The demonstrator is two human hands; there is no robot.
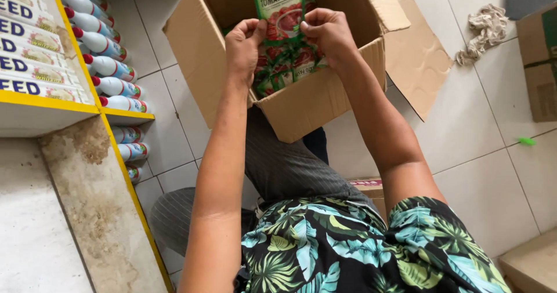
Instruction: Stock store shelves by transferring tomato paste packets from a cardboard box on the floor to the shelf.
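The scene is lit evenly by soft, bright daylight, and no single source can be made out; only faint, diffuse shadows are cast on the white floor tiles [481, 154] beneath the cardboard box [313, 104] and its hanging flap. The box's interior is left darker than its outer walls, while a mild sheen is seen on the sachets [284, 43] and on the white bottles [107, 67] at the shelf's edge. Focus is kept fairly sharp throughout, with slight softening and wide-angle stretching noticed toward the picture's corners.
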